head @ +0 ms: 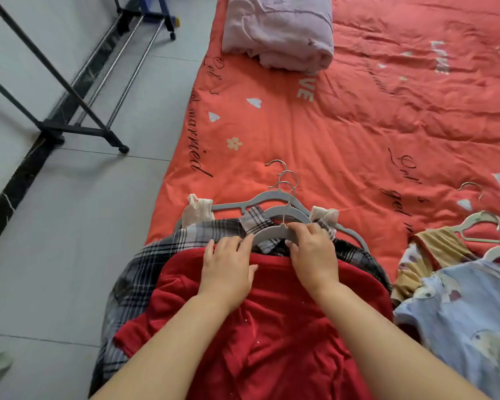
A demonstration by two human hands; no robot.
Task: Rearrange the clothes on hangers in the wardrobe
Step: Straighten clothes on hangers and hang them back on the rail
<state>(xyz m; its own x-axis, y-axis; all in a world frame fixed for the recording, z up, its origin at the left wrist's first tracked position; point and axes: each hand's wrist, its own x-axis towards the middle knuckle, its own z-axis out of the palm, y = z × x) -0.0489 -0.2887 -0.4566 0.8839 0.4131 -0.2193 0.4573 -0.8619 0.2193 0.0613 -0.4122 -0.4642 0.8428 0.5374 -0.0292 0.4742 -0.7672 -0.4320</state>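
Floor and rack: grey tiled floor [70,226] on the left, where a bare garment rack [70,90] stands beside the red quilt [358,125].
Plaid shirt [145,264]: on its own hanger at the quilt's near edge, under the red garment; judged soft and limp.
Left hand [228,267]: your fingers lie nearly straight on the hanger's left arm and the collar, gripping nothing.
Grey hanger [267,236]: nearest of three stacked; looks light, stiff and thin, so lift by the neck below the hook.
Red garment [272,327]: plush, floppy, likely to slide off a tilted hanger; keep it level.
Right hand [312,255]: your fingers curl over the hanger's right arm, thumb beneath.
Far right: blue garment [468,313] and white hangers [479,223] lie well apart.
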